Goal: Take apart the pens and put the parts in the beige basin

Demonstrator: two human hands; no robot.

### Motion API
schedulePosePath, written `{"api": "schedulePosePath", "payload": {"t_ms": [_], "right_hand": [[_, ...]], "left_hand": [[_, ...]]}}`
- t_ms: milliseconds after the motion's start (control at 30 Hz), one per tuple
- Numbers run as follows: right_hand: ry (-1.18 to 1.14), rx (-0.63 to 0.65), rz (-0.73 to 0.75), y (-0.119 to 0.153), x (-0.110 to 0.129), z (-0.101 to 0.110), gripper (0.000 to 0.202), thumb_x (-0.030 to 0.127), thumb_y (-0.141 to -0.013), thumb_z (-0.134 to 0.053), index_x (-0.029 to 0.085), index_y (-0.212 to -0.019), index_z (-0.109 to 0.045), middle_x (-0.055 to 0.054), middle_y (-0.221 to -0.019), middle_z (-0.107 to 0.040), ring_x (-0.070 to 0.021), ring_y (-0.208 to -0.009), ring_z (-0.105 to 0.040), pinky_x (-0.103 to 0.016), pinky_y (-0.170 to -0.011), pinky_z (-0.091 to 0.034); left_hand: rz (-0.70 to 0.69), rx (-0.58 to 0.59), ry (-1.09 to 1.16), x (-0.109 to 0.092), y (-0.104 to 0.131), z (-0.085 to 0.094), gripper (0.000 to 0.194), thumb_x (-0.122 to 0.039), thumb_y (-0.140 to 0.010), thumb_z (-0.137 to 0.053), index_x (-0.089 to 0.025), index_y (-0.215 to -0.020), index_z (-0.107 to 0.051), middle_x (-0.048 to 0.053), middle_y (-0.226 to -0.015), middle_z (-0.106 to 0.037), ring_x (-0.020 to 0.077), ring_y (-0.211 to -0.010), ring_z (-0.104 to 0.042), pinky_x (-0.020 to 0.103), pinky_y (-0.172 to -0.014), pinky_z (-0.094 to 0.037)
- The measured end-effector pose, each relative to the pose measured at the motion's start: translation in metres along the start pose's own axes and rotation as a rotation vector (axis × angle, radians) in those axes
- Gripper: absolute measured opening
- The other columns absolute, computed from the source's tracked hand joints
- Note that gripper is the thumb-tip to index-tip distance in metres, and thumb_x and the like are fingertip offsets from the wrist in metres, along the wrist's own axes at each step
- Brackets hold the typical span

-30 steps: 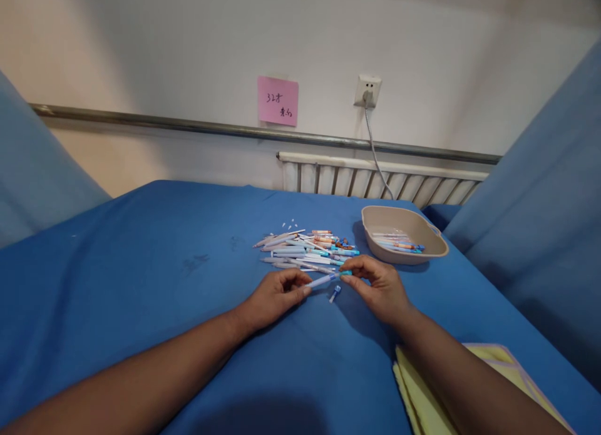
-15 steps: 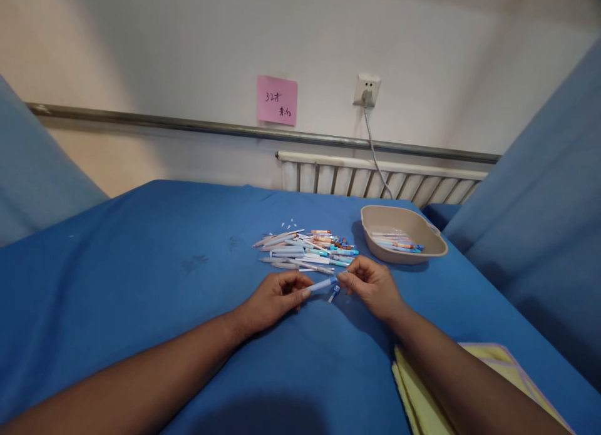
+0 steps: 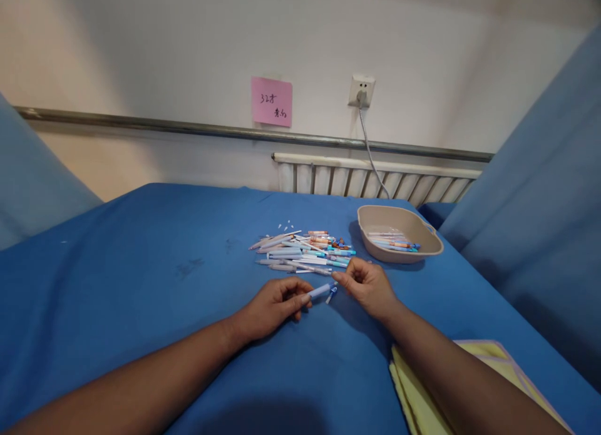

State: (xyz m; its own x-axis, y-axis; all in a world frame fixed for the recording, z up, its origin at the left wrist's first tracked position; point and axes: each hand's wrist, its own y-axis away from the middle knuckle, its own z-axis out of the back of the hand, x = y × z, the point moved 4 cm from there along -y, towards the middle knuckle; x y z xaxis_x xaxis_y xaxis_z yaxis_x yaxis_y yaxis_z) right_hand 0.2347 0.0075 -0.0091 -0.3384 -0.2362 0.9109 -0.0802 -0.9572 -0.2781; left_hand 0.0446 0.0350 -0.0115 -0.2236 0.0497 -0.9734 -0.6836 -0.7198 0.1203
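My left hand (image 3: 282,300) is closed around a pale blue pen barrel (image 3: 320,291), which points right and slightly up. Thumb and fingertips of my right hand (image 3: 369,288) are pinched together just above the barrel's right end; whatever is between them is too small to make out. A small blue and white pen part (image 3: 331,295) shows right under that end of the barrel. Just beyond both hands lies a loose pile of pens and pen parts (image 3: 291,252), in white, grey, light blue, turquoise and orange.
A beige plastic basin (image 3: 432,246) with several assembled pens stands right of the pile on the blue sheet (image 3: 141,285). A folded yellow cloth (image 3: 422,394) lies beneath my right forearm. Several tiny white bits (image 3: 286,225) are behind the pile. A radiator (image 3: 335,177) lines the wall.
The pinched fingers of my right hand have shifted slightly up relative to the barrel's end. My left hand keeps its hold on the barrel. The whole view has moved a little.
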Motion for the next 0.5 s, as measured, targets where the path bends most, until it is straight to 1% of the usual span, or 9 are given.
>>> {"api": "schedulePosePath", "payload": {"t_ms": [100,167,233,300,400,500], "right_hand": [[0.043,-0.009,0.01,0.0,0.0,0.001,0.043,0.049,-0.075,-0.064,0.02,-0.054,-0.041,0.006,-0.045,-0.042,-0.0073,-0.043,-0.035,-0.02,-0.042,-0.027],[0.054,0.013,0.01,0.002,0.0,0.001,0.044,0.052,-0.078,-0.06,0.02,-0.053,-0.042,0.006,-0.045,-0.043,-0.0077,-0.043,-0.036,-0.021,-0.043,-0.028],[0.038,0.059,0.014,0.004,0.001,0.0,0.047,0.056,-0.084,-0.048,0.019,-0.056,-0.047,0.004,-0.046,-0.047,-0.0086,-0.044,-0.042,-0.021,-0.046,-0.032],[-0.045,0.114,0.0,0.005,-0.002,-0.002,0.053,0.061,-0.088,-0.034,0.018,-0.064,-0.053,0.002,-0.05,-0.053,-0.0098,-0.045,-0.049,-0.022,-0.048,-0.037],[-0.268,0.126,-0.123,0.002,-0.012,-0.006,0.065,0.072,-0.083,-0.023,0.017,-0.077,-0.056,-0.001,-0.056,-0.06,-0.0112,-0.043,-0.053,-0.022,-0.045,-0.039],[-0.4,0.07,-0.283,-0.004,-0.025,-0.011,0.073,0.079,-0.077,-0.021,0.015,-0.079,-0.056,-0.002,-0.055,-0.059,-0.0105,-0.04,-0.053,-0.021,-0.041,-0.039]], "left_hand": [[0.004,0.021,-0.015,0.0,0.0,-0.001,0.027,-0.039,-0.08,-0.059,-0.014,-0.091,-0.062,0.0,-0.076,-0.06,0.0083,-0.058,-0.052,0.022,-0.057,-0.045],[0.006,0.03,-0.007,0.0,0.0,-0.002,0.028,-0.039,-0.08,-0.059,-0.014,-0.092,-0.062,0.0,-0.076,-0.06,0.0082,-0.058,-0.052,0.022,-0.058,-0.045],[0.012,0.036,0.021,0.0,0.0,-0.003,0.028,-0.039,-0.079,-0.06,-0.014,-0.092,-0.062,0.0,-0.077,-0.06,0.0081,-0.058,-0.052,0.023,-0.058,-0.045],[0.025,0.032,0.051,0.001,-0.001,-0.003,0.029,-0.039,-0.079,-0.061,-0.014,-0.092,-0.061,0.0,-0.077,-0.061,0.0081,-0.057,-0.052,0.023,-0.057,-0.044],[0.036,0.007,0.094,0.001,-0.002,-0.001,0.03,-0.039,-0.077,-0.063,-0.014,-0.092,-0.061,0.0,-0.077,-0.061,0.0078,-0.056,-0.051,0.022,-0.056,-0.043],[0.042,-0.024,0.142,0.0,-0.002,0.001,0.032,-0.04,-0.075,-0.066,-0.013,-0.091,-0.061,-0.001,-0.073,-0.059,0.0078,-0.057,-0.05,0.021,-0.056,-0.042]]}}
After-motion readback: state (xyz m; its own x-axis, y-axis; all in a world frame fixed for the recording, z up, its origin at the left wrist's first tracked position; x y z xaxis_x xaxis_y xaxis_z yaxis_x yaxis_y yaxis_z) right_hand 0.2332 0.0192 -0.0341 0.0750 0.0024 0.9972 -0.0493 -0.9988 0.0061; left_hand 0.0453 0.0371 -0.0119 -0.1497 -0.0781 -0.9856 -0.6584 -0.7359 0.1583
